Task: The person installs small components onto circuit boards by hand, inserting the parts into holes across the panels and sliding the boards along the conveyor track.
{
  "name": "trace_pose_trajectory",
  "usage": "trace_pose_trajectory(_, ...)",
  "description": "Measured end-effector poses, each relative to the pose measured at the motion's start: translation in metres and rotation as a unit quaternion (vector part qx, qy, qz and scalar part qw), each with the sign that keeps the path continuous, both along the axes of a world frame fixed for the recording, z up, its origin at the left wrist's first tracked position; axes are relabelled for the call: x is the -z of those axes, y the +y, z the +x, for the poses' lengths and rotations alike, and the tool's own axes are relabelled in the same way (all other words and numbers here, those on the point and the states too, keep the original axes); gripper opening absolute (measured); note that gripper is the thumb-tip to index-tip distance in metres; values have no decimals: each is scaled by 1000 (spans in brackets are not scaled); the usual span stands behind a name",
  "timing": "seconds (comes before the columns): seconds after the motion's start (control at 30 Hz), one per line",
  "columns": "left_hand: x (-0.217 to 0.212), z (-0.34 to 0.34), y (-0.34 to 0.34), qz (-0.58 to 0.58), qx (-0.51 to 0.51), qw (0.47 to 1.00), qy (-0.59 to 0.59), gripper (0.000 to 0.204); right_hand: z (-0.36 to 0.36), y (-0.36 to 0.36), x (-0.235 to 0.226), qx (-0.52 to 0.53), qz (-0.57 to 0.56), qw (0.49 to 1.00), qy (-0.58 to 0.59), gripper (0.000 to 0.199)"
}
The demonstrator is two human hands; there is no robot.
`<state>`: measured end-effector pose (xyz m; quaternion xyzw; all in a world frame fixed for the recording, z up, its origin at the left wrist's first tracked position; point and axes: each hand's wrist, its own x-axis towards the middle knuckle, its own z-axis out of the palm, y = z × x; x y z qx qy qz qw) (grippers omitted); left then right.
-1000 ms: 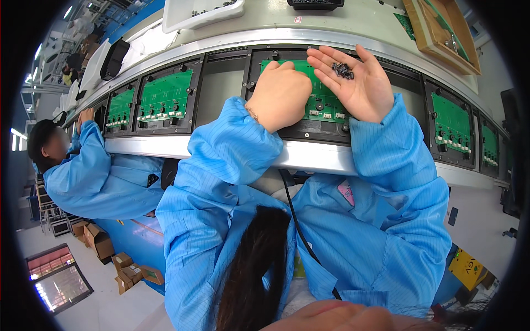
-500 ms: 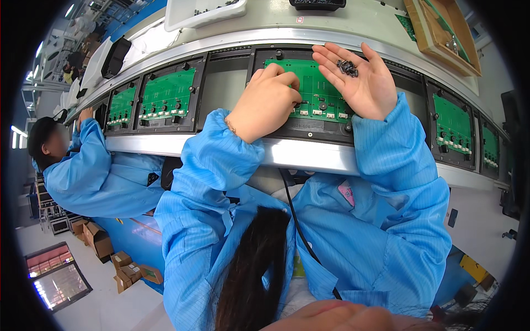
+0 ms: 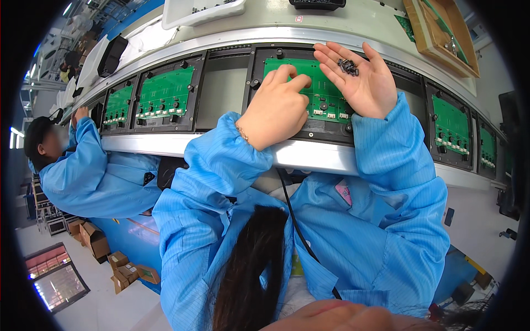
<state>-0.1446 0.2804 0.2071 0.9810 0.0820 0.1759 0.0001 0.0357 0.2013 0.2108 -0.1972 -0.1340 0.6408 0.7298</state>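
My left hand (image 3: 277,106) is bent over a green circuit board (image 3: 317,88), its fingers curled and their tips hidden behind the knuckles. Whatever those fingers may hold is out of sight. White connectors (image 3: 331,116) and a round black part (image 3: 324,106) sit along the board's near side. My right hand (image 3: 369,85) lies palm up above the board's right end, fingers stretched. On it rests a small pile of black electronic components (image 3: 348,67). A black frame (image 3: 309,135) surrounds the board.
More framed green boards stand in line, at left (image 3: 165,94) and right (image 3: 450,124). Behind the line are a white bin (image 3: 204,16), a black tray (image 3: 317,4) and a cardboard box (image 3: 441,38). A metal rail (image 3: 320,156) runs in front. At left, a co-worker (image 3: 99,176) in blue sits.
My left hand has shifted a little to the right and toward me over the board, its fingers still curled. My right hand stays nearly in place with the components on its palm.
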Motion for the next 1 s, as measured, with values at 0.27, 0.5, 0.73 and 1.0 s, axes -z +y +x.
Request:
trace_pose_trajectory(0.27, -10, 0, 15, -76, 10, 989, -128, 7, -4, -1, -2, -24, 3, 1000, 18, 58)
trace_pose_trajectory(0.5, -13, 20, 14, -116, 21, 961, -250, 12, -11, 0, 5, -57, 4, 998, 23, 59)
trace_pose_trajectory(0.73, -12, 26, 7, -123, -30, 968, -215, 11, -7, 5, 21, -146, 101, 979, 103, 64)
trace_pose_trajectory(1.0, -19, 14, 9, -136, -37, 967, -213, 11, -22, 3, 3, -60, -8, 997, 39, 64)
